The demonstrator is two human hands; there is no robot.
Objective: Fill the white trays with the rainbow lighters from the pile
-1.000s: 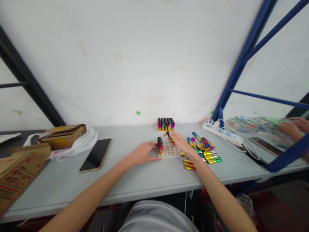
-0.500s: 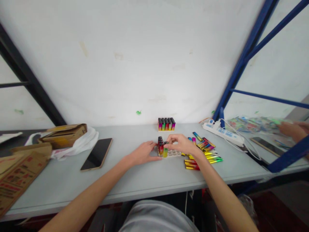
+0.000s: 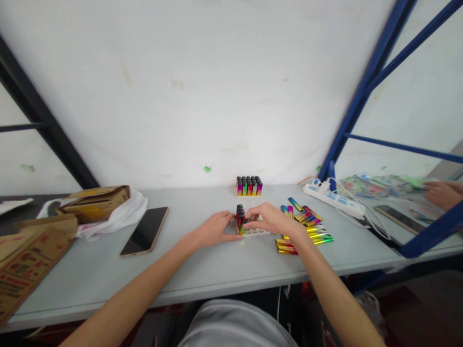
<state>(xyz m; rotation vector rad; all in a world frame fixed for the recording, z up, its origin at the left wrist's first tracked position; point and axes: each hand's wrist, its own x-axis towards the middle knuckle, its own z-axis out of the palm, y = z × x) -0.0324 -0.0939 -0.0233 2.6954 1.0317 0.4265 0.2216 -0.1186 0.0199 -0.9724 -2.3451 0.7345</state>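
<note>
Lower and slightly further left than half a second ago, my right hand (image 3: 265,218) now brings the lighter (image 3: 246,221) down close against the standing row (image 3: 239,212); my left hand (image 3: 214,229) stays where it was at the tray's left end.

My right thumb and fingers pinch the lighter near its black top; its lower part is at the near left of the white tray (image 3: 257,232), and I cannot tell whether it is fully seated in a hole. My left hand is spread, fingertips beside the row and thumb by the tray's near left corner; round holes show along the tray's near side, under my right hand.

Behind, near the wall (image 3: 173,111), stands a block of upright lighters (image 3: 249,186) with black tops; to my right lies a scattered pile of loose lighters (image 3: 311,222) in shiny yellow, green, red, blue and purple; beyond it is a white power strip (image 3: 336,200) with plugs in it. On my left a phone (image 3: 144,231) lies flat on the grey table (image 3: 202,270); a cardboard box (image 3: 99,205) sits farther off, beside a white plastic bag (image 3: 132,209).
</note>
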